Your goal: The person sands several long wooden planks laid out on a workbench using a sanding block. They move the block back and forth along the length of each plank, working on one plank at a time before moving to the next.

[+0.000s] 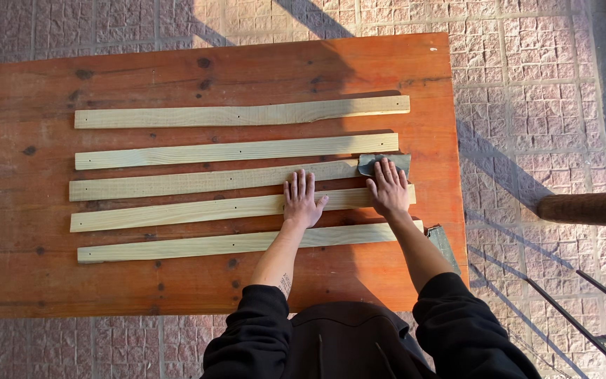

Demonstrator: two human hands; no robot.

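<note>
Left hand (pixel 302 201) spread flat, fingers apart, palm pressing down on the third slat (pixel 212 180) and the fourth slat (pixel 240 208), holding nothing. Right hand (pixel 389 188) also flat with fingers loosely fanned, fingertips bearing on a grey sanding pad (pixel 381 163), probably abrasive paper or a sponge, though too small and shaded to tell which. Pad sitting at the right-hand end of the third slat, just ahead of the right fingertips and to the right of the left hand, so nearer the right hand by far. Long axis of that slat running left to right across the view, most of its length stretching away to the left of both hands. Around it, four more pale slats laid side by side with gaps between: a top slat (pixel 241 112) slightly bowed, a second slat (pixel 236 150), the fourth under the palms, and a nearest slat (pixel 247 243) crossed by both forearms. All resting on an orange-stained wooden table (pixel 29 281) with dark knots. Beyond the table edge, pink paving (pixel 541 105), a brown cylindrical post end (pixel 587 208) at right, thin dark rods (pixel 583 330) at lower right.
</note>
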